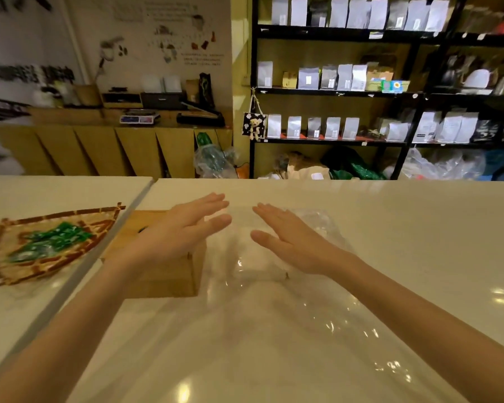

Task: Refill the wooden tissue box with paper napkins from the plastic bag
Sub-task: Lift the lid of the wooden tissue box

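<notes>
A wooden tissue box (163,274) stands on the white counter, left of centre. To its right lies a clear plastic bag (288,309) holding a stack of white paper napkins (253,257). My left hand (184,225) hovers flat over the box's right half, fingers stretched out and holding nothing. Above the bag's far end, my right hand (288,239) is spread flat and empty too. Both palms face each other across the napkin stack. The box's top is mostly hidden by my left hand.
A woven bamboo tray (24,266) with green packets sits on the adjoining counter at the left. A seam (140,196) separates the two counters. Beyond the counter are wooden cabinets (99,149) and black shelves (361,91) of pouches.
</notes>
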`<state>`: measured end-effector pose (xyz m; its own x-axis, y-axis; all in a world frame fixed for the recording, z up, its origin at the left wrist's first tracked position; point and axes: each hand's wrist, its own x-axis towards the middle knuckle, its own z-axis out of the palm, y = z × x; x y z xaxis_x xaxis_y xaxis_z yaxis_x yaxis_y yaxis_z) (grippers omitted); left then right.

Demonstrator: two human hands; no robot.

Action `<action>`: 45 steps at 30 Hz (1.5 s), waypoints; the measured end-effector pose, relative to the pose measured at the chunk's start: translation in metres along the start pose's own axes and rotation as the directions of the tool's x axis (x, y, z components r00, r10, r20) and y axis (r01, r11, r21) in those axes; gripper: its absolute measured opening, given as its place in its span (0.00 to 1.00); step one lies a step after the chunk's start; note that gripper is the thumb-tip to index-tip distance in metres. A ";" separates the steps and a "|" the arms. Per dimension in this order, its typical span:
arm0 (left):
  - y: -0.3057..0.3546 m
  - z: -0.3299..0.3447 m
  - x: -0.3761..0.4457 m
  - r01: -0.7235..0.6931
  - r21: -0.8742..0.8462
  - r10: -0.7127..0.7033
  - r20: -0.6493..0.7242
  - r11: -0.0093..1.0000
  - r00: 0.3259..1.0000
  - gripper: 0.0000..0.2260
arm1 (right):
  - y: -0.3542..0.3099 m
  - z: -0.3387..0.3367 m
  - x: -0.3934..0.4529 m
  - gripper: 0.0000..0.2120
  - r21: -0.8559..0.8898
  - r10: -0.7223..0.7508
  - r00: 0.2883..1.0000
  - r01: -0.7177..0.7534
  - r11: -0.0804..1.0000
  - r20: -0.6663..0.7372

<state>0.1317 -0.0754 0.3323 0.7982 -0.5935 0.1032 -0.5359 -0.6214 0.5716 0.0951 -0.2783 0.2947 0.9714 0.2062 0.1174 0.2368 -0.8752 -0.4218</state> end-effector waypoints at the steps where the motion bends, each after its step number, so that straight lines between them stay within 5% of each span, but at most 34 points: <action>1: -0.008 -0.010 -0.003 0.038 0.045 -0.038 -0.001 0.998 0.999 0.31 | -0.011 0.003 0.006 0.30 0.003 -0.042 0.999 0.042 0.999 0.012; 7: -0.068 -0.036 -0.023 0.234 0.108 -0.239 0.031 0.966 0.971 0.59 | -0.057 0.022 0.040 0.39 -0.003 -0.136 0.985 0.137 0.991 0.110; 23: -0.112 -0.035 -0.030 0.147 0.176 -0.146 -0.019 0.973 0.989 0.56 | -0.054 0.039 0.070 0.51 -0.356 -0.228 0.955 0.283 0.891 0.188; 30: -0.108 -0.046 -0.023 0.202 0.145 -0.203 -0.005 0.969 0.979 0.49 | -0.058 0.037 0.074 0.56 -0.272 -0.221 0.965 0.252 0.928 0.141; 33: -0.100 -0.059 -0.013 0.261 0.138 -0.270 0.050 0.955 0.961 0.46 | -0.062 0.034 0.080 0.48 -0.143 -0.215 0.976 0.216 0.966 0.024; 35: -0.095 -0.069 -0.006 0.247 0.047 -0.249 0.049 0.968 0.967 0.47 | -0.064 0.035 0.087 0.42 -0.050 -0.234 0.968 0.230 0.972 -0.093; 38: -0.097 -0.077 0.002 0.245 -0.097 -0.248 -0.023 0.965 0.968 0.31 | -0.066 0.035 0.092 0.31 0.085 -0.192 0.960 0.213 0.973 -0.206; 40: -0.103 -0.078 0.003 0.228 -0.167 -0.243 -0.075 0.959 0.967 0.30 | -0.069 0.034 0.094 0.29 0.188 -0.115 0.969 0.157 0.970 -0.216; 43: -0.112 -0.070 0.003 0.189 -0.301 -0.233 -0.118 0.935 0.965 0.30 | -0.071 0.031 0.101 0.31 0.264 -0.057 0.961 0.131 0.956 -0.270; 45: -0.114 -0.058 0.004 0.175 -0.397 -0.258 -0.166 0.901 0.952 0.17 | -0.068 0.033 0.110 0.37 0.313 -0.012 0.957 0.107 0.944 -0.289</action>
<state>0.2121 0.0226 0.3152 0.9437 -0.3197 0.0854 -0.2336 -0.4610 0.8561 0.1864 -0.1815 0.3067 0.9225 0.0816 0.3772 0.3318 -0.6668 -0.6673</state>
